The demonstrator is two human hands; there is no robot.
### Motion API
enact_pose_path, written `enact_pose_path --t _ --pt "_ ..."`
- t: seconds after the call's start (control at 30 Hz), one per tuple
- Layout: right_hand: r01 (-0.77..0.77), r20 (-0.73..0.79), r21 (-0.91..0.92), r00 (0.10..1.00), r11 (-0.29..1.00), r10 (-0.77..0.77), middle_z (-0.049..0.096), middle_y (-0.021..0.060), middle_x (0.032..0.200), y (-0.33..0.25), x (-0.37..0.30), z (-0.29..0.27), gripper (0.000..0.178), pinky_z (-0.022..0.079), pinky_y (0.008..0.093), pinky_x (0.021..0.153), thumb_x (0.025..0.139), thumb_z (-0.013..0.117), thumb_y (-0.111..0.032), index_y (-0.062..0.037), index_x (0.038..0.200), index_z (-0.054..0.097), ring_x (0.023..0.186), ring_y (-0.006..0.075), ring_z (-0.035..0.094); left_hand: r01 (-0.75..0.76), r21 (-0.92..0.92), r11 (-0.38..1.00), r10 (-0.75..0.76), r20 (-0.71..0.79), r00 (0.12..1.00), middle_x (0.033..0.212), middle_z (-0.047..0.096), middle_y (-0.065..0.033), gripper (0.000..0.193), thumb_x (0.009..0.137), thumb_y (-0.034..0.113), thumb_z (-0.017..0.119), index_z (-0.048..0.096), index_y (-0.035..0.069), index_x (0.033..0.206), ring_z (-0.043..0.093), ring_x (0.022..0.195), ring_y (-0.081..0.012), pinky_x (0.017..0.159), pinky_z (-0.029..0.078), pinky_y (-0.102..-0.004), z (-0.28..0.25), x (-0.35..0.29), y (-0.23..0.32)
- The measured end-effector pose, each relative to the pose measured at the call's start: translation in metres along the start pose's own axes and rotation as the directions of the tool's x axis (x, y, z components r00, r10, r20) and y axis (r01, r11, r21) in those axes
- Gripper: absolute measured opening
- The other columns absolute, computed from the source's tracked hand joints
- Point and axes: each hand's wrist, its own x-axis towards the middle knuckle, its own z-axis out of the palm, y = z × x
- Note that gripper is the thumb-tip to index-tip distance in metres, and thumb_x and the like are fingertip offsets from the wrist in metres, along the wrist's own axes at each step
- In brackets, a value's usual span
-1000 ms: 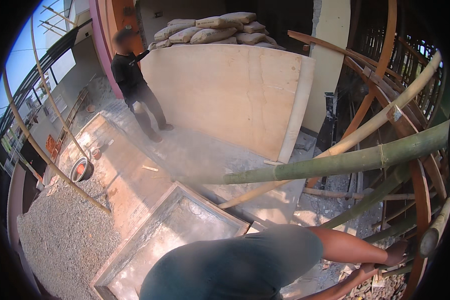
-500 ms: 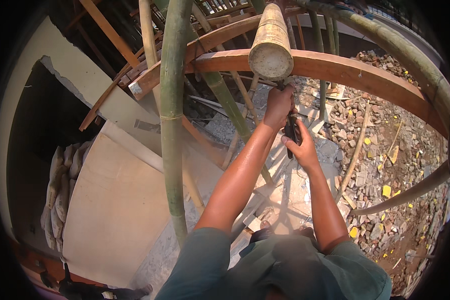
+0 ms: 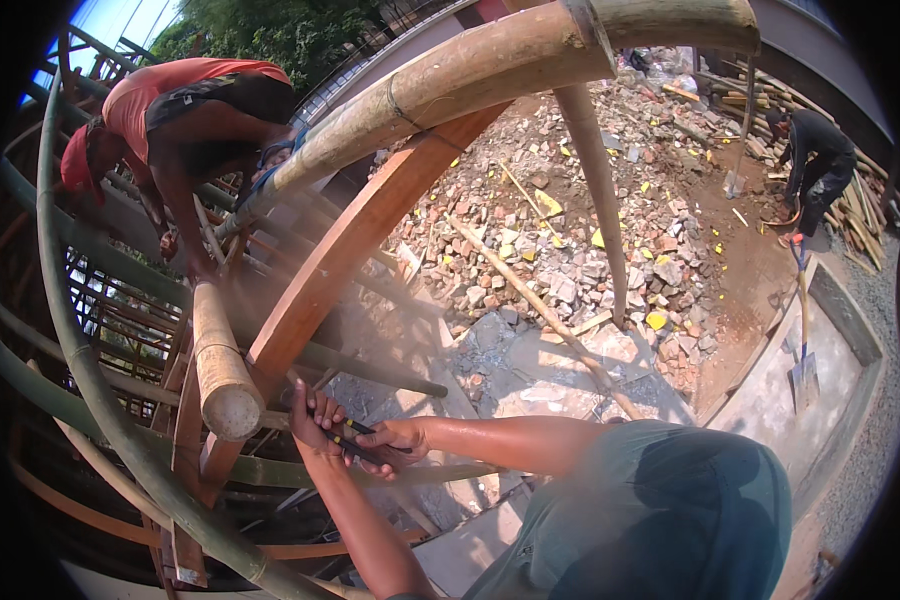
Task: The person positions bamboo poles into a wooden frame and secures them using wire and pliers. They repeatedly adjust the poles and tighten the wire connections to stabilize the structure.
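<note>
Both my hands work at a pair of pliers (image 3: 356, 446) with dark handles and yellow marks, close below the cut end of a bamboo pole (image 3: 232, 408). My right hand (image 3: 395, 440) is closed on the handles, which stand apart. Just beyond it, my left hand (image 3: 317, 418) closes around the tool's upper part, hiding the jaws and whatever they grip. A reddish wooden beam (image 3: 335, 255) slants up right beside the pole end.
A thick bamboo pole (image 3: 450, 78) crosses above. A co-worker in a red cap (image 3: 205, 110) bends over the frame at upper left. Green bamboo (image 3: 78, 365) curves along the left. Rubble (image 3: 560, 250) covers the ground beyond. Another person (image 3: 818, 160) stoops near a shovel (image 3: 804, 375).
My view has swung, bringing two other people and the shovel into sight. Both hands stay on the pliers near the pole end; the handles now show spread apart.
</note>
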Motion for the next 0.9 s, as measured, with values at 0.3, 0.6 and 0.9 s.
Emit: enact_pose_path --t 0.3,0.6,0.9 --pt "-0.527 -0.504 -0.829 0.555 0.189 -0.662 0.061 0.0124 0.1 0.008 -0.002 0.033 0.055 0.049 0.0456 0.077 0.086 0.072 -0.037 -0.0049 0.12 0.045 0.092 0.0352 0.06 -0.167 0.162 0.973 0.2 -0.216 0.956 0.062 0.045 -0.0004 0.036 0.102 0.036 0.055 0.048 0.011 0.077 0.045 0.052 -0.0119 0.054 0.043 -0.0282 -0.004 0.018 -0.027" --pt "-0.017 0.2 0.265 0.979 0.964 -0.037 0.038 -0.0081 0.07 0.027 0.033 0.0 0.039 0.025 0.0191 0.046 0.096 0.058 -0.053 -0.0151 0.104 0.053 0.057 0.0043 0.033 0.189 -0.248 0.95 -0.034 0.52 0.854 0.058 0.041 0.0028 0.04 0.105 0.037 0.05 0.046 0.014 0.073 0.041 0.048 -0.0077 0.053 0.043 -0.0242 -0.043 0.016 0.006" --pt "-0.434 -0.3 -0.898 0.496 0.066 -0.815 0.056 0.0174 0.129 0.015 -0.025 0.065 0.1 0.047 0.0342 0.098 0.078 0.084 -0.045 0.0066 0.145 0.031 0.114 0.0233 0.058 -0.016 -0.088 0.996 0.013 -0.03 0.999 0.054 0.031 0.0054 0.038 0.098 0.029 0.06 0.04 0.015 0.068 0.031 0.045 -0.0087 0.046 0.032 -0.0269 0.035 0.004 -0.041"
